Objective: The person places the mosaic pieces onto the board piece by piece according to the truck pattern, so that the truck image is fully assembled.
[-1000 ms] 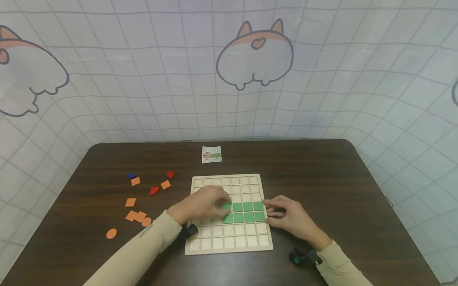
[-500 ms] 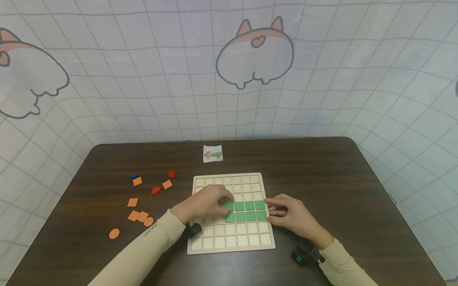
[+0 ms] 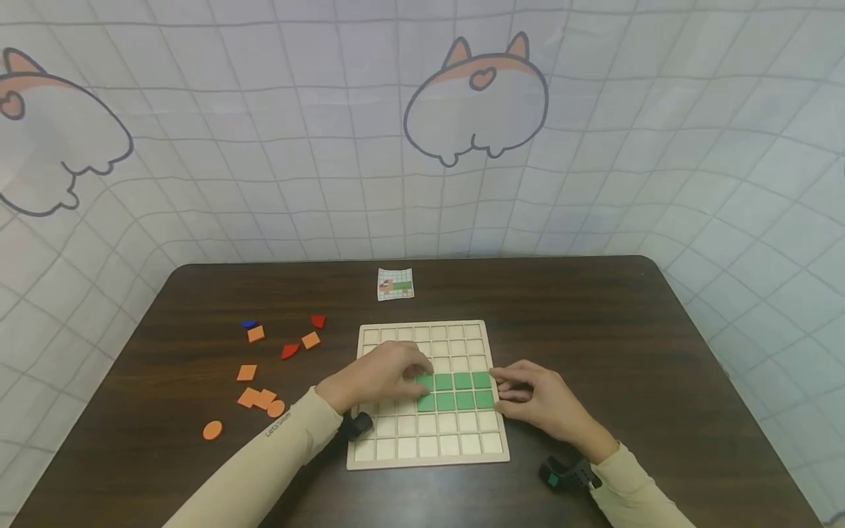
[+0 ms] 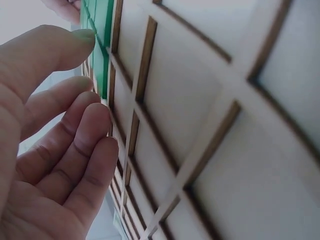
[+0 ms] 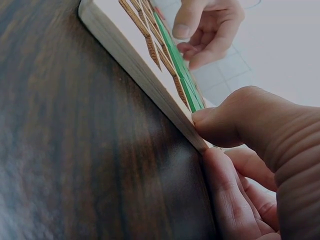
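A pale wooden grid board lies on the dark table, with green square tiles filling part of two middle rows. My left hand rests on the board, fingers loosely bent, a fingertip touching the leftmost green tile. My right hand sits at the board's right edge. Its thumb lies on the rim by the green tiles, and its fingers lie on the table against the board's side. Neither hand holds a loose piece.
Loose pieces lie left of the board: orange squares, an orange oval, red shapes and a small blue piece. A small pattern card lies behind the board. A patterned cloth backs the table.
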{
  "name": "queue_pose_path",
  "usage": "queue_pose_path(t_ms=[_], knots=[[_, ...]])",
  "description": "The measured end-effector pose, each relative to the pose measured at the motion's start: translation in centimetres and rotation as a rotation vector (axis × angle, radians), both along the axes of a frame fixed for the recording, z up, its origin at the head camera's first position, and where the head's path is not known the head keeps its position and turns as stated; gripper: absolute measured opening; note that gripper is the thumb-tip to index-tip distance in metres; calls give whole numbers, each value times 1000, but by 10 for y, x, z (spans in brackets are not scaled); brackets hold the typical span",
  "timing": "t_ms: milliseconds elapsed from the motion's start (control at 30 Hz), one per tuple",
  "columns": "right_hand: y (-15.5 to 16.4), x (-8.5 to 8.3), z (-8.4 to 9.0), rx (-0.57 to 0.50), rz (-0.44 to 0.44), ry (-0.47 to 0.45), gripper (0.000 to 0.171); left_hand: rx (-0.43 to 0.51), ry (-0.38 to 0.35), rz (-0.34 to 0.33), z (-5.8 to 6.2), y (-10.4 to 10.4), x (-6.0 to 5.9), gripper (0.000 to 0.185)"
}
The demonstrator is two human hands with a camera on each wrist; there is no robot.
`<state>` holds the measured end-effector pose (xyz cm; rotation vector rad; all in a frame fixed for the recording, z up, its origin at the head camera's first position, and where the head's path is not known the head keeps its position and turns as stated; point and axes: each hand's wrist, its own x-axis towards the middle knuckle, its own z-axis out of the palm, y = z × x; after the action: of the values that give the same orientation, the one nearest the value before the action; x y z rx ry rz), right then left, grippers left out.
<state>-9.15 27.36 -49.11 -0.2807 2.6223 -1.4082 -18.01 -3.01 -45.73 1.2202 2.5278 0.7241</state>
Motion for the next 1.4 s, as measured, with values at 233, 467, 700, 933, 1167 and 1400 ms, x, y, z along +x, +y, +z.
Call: queue_pose_path(t_ms=[233, 467, 700, 933, 1167, 1400], knots=[[-2, 1, 1, -11, -2, -11, 52, 34, 53, 70, 9, -25, -3, 22], [-1, 3, 4, -2, -2, -1, 52, 28, 51, 156, 18, -69, -6, 27], [1, 3, 5, 7, -6, -4, 52, 19, 64, 277, 13, -108, -15, 28], [-1, 2, 5, 17, -8, -12, 52, 47, 83, 387, 4, -140, -22, 31], [0, 2, 5, 19, 4, -2, 51, 4, 45, 435, 1, -155, -32, 36], [-1, 1, 6, 8, -3, -6, 52, -23, 85, 438, -7, -159, -40, 33]])
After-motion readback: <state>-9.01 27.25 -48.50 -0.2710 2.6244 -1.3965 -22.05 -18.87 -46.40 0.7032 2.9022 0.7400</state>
